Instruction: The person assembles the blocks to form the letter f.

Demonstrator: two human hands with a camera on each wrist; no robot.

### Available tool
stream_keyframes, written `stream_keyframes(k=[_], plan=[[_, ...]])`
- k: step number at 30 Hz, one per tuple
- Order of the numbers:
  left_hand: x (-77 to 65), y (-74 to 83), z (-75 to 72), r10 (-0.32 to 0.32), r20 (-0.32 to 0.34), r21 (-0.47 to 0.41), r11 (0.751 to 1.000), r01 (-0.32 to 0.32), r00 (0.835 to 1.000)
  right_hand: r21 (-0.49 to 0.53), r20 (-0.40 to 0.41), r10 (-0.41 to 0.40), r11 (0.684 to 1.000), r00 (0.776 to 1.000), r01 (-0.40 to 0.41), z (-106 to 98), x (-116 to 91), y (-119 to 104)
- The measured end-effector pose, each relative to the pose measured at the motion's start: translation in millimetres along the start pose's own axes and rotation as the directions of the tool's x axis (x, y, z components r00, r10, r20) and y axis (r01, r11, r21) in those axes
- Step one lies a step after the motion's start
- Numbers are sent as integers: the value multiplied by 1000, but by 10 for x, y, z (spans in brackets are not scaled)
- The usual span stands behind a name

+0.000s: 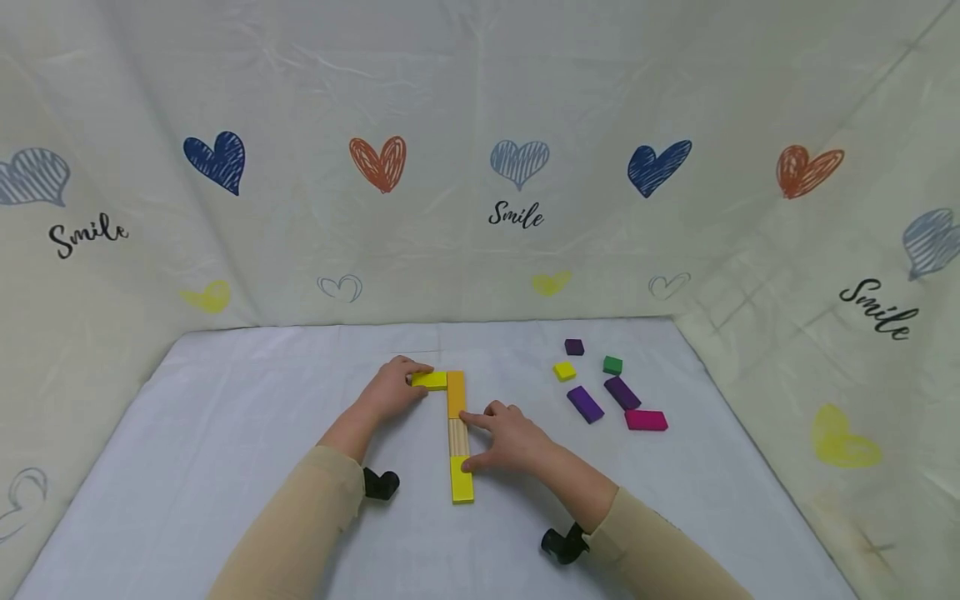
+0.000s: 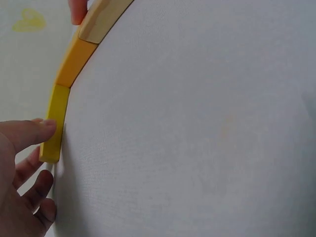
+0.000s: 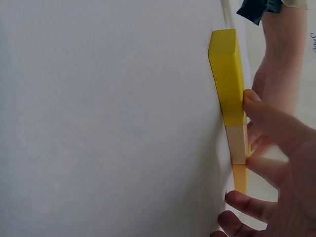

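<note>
Wooden blocks lie end to end in a straight column: an orange block (image 1: 456, 395), a natural wood block (image 1: 458, 438) and a yellow block (image 1: 462, 490) nearest me. Sideways from the orange block's far end runs another yellow block (image 1: 431, 382), touching it. My left hand (image 1: 392, 390) pinches that sideways block at its outer end between thumb and fingers; the left wrist view shows the thumb (image 2: 37, 132) along its side. Spread along the column's right side, my right hand (image 1: 513, 437) touches the orange block with the index finger and the near yellow block with the thumb (image 3: 266, 113).
Loose blocks lie to the right on the white cloth (image 1: 240, 433): a dark purple one (image 1: 574, 347), a small yellow one (image 1: 565, 371), a green one (image 1: 612, 365), two purple ones (image 1: 585, 404) and a pink one (image 1: 647, 421). A printed curtain (image 1: 450, 250) stands behind.
</note>
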State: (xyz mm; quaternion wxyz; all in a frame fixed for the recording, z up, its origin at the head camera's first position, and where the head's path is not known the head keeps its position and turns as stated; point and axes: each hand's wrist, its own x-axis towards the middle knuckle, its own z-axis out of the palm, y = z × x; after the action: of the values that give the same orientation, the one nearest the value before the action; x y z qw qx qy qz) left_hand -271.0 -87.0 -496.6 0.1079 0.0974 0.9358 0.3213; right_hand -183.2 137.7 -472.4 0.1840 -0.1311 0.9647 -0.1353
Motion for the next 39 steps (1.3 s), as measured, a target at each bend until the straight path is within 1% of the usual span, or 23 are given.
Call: stream_keyframes(k=[6, 12, 18, 24, 28, 33, 39], plan=[[-4, 8, -5, -7, 12, 8, 1000, 7, 1000, -6, 3, 10, 1000, 1000, -10, 8, 3, -7], [-15, 27, -16, -21, 24, -10, 1000, 21, 999, 4, 4, 13, 1000, 1000, -13, 13, -2, 1], [-8, 19, -18, -18, 28, -12, 1000, 19, 999, 54, -4, 11, 998, 1000, -11, -4, -32, 16], [-3, 7, -7, -24, 18, -15, 1000, 25, 1000, 143, -51, -7, 990, 999, 15, -28, -65, 88], [11, -10, 1, -30, 15, -27, 999, 30, 999, 200, -94, 1, 980, 996, 17, -44, -87, 185], [7, -12, -13, -33, 19, -49, 998, 34, 999, 226, -170, 41, 974, 985, -1, -98, -133, 356], [9, 12, -18, -42, 23, -53, 998, 44, 999, 247, -228, 99, 968, 969, -41, -243, -258, 674]])
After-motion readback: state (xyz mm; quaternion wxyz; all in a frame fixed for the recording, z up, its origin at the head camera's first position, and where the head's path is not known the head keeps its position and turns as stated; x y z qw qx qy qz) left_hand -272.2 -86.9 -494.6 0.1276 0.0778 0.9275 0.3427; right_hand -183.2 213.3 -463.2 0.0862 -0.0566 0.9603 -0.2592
